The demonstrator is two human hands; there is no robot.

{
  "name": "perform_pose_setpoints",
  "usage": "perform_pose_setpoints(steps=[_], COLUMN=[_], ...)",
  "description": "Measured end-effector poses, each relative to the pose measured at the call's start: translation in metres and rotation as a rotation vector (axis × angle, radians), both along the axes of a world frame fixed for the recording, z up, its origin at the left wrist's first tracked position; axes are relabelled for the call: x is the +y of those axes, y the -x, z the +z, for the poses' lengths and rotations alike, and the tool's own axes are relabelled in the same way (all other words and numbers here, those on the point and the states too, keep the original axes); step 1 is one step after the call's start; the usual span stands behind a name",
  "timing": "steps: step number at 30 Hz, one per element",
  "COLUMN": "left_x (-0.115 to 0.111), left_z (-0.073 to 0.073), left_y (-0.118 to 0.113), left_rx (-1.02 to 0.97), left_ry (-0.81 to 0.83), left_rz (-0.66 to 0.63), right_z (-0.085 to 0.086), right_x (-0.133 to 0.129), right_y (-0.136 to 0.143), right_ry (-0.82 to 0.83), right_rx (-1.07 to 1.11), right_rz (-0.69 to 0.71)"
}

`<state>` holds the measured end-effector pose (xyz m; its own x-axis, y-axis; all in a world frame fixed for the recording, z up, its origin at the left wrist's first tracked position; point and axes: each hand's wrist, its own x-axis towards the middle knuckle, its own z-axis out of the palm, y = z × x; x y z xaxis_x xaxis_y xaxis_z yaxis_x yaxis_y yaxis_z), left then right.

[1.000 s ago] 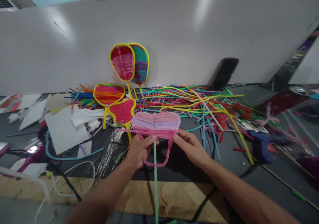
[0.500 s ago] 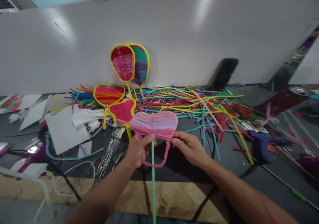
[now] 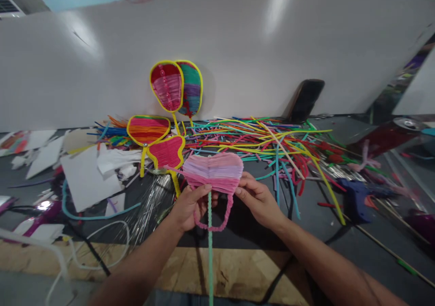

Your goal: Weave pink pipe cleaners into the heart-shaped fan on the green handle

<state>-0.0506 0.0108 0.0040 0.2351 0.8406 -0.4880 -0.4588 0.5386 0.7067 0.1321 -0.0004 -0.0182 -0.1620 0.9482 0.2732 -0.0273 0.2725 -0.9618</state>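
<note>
A piece of pink and lilac pipe cleaners [image 3: 212, 167] laid in rows is held up between both hands, with a twisted pink loop [image 3: 222, 224] hanging below it. Its lower left part is pinched by my left hand [image 3: 193, 204], the thumb lying over the top of a twisted green stem [image 3: 210, 247] that runs straight down. My right hand [image 3: 256, 197] grips the lower right edge between thumb and fingers. A loose pink end sticks out to the left of the piece.
Yellow-edged fan shapes [image 3: 166, 86] stand against the white board [image 3: 238, 47]. Behind the hands lies a pile of coloured pipe cleaners [image 3: 238, 133]. A phone [image 3: 306, 99] leans at the back; a blue glue gun [image 3: 356, 199] lies right, white cards [image 3: 90, 179] left.
The pink and lilac piece has shifted slightly and its left side has turned a little. My right fingers have moved slightly up along its right edge.
</note>
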Motion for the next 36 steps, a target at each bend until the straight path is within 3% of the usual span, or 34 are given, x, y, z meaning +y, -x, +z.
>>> perform_pose_setpoints(steps=[5,15,22,31,36], left_x=[-0.001,0.0,0.0,-0.001,-0.002], left_z=[0.002,0.001,-0.003,-0.001,-0.003], left_y=[-0.001,-0.005,-0.005,-0.008,-0.006], left_rx=[0.024,0.087,0.126,0.075,0.112], left_ry=[-0.006,-0.06,-0.106,-0.269,-0.191], left_rz=[0.004,0.055,0.08,0.047,0.025], right_z=[0.0,0.001,0.006,0.0,0.0], right_x=[0.002,-0.003,-0.003,-0.004,-0.004], right_y=[-0.001,0.005,0.011,0.011,0.012], right_ry=[-0.117,0.111,0.337,0.512,0.518], right_rx=[-0.126,-0.035,0.287,0.408,0.454], right_rz=[-0.229,-0.124,0.142,0.128,0.176])
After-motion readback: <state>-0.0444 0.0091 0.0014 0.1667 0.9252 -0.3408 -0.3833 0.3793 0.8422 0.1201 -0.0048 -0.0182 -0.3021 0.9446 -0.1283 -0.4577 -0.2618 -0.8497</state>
